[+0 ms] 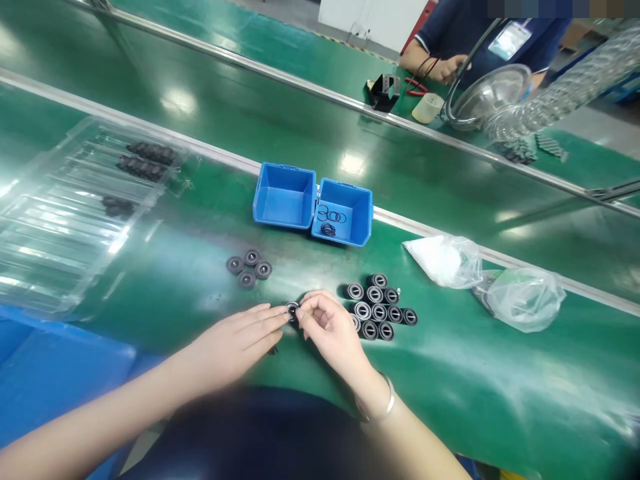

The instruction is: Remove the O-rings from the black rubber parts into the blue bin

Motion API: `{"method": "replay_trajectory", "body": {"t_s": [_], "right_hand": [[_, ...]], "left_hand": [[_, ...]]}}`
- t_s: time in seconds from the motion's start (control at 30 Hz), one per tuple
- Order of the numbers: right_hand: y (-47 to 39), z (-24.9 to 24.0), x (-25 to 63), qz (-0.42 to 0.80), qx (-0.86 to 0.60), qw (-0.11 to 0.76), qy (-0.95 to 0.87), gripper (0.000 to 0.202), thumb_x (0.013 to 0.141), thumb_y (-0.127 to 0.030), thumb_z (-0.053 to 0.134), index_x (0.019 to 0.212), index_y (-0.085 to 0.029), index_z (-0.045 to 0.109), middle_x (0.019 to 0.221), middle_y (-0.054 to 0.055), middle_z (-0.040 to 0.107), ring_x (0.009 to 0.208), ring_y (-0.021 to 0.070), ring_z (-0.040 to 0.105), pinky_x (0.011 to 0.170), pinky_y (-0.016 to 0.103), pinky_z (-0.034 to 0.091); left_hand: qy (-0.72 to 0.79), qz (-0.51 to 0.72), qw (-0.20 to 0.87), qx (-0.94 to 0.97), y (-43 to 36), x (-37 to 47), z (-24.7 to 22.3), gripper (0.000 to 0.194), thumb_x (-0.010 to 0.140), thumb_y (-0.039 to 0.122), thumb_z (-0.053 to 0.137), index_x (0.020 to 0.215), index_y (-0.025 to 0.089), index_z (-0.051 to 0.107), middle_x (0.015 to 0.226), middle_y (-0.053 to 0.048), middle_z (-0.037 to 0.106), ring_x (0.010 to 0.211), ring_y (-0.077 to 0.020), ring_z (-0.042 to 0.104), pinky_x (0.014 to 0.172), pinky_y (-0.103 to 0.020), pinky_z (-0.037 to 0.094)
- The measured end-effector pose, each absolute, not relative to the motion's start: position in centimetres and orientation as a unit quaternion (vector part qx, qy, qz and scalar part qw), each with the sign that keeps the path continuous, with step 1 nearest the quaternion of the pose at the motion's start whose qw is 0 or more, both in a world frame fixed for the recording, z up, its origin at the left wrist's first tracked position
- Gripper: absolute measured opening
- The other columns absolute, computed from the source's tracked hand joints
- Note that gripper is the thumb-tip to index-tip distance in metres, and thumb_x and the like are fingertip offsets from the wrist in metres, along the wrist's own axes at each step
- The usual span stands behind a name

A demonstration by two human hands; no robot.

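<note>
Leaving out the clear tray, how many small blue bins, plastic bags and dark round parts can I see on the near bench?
Small blue bins: 2
Plastic bags: 2
Left-hand round parts: 4
Round part being handled: 1
Right-hand round parts: 11 visible
Total: 20

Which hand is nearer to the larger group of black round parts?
Right. The right hand is just to the left of the larger group; the left hand is farther left, beyond the right hand.

The left hand (237,341) and right hand (334,330) are bare, with a silver bangle (390,398) above the latter and dark navy clothing (260,433) below.
</note>
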State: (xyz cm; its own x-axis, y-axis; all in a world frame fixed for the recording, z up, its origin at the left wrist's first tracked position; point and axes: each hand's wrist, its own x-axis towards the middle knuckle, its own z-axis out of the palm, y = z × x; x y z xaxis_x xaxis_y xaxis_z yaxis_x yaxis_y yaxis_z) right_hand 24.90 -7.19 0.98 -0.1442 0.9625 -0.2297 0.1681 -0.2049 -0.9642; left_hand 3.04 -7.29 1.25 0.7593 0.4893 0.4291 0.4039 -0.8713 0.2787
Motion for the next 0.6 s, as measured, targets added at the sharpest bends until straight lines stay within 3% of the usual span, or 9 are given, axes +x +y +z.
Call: {"method": "replay_trajectory", "body": {"t_s": [0.07,0.23,0.47,0.6], "right_hand": [[-7.2,0.7,24.9,0.582,-0.538,0.363,-0.49,0.018,0.088,-0.033,0.064,0.08,-0.018,0.057,0.095,0.005,0.058,0.057,0.0089,0.056,0.052,0.025,0.05],[-7.0,0.5,24.5,0.689,-0.499,0.357,-0.386,0.031,0.087,-0.042,0.066,0.104,-0.019,0.056,0.066,0.0,0.064,0.052,0.0132,0.062,0.049,0.024,0.051],[-5.3,0.4,24.0,0.747,-0.494,0.291,-0.337,0.031,0.078,-0.04,0.074,0.091,-0.016,0.06,0.051,-0.002,0.062,0.04,0.0096,0.056,0.034,0.014,0.04],[-5.2,0.3,23.9,0.752,-0.49,0.303,-0.322,0.028,0.077,-0.037,0.075,0.09,-0.014,0.064,0.049,-0.003,0.061,0.04,0.0086,0.055,0.039,0.016,0.042]], "left_hand": [[0.229,0.231,0.058,0.944,-7.1,3.2,1.4,0.027,0.097,0.008,0.045,0.115,0.008,0.064,0.124,-0.015,0.069,0.124,-0.0246,0.059,0.105,-0.043,0.051],[0.207,0.193,0.038,0.958,-7.2,2.8,1.0,0.031,0.094,0.006,0.044,0.119,0.003,0.063,0.127,-0.018,0.066,0.127,-0.0281,0.056,0.108,-0.047,0.048],[0.195,0.187,0.032,0.962,-7.7,2.5,0.9,0.031,0.092,0.005,0.046,0.117,0.004,0.063,0.127,-0.018,0.066,0.133,-0.0267,0.051,0.113,-0.045,0.043],[0.204,0.182,0.04,0.961,-7.8,2.7,1.0,0.029,0.091,0.004,0.047,0.114,0.005,0.065,0.125,-0.017,0.068,0.135,-0.0288,0.048,0.114,-0.051,0.039]]}}
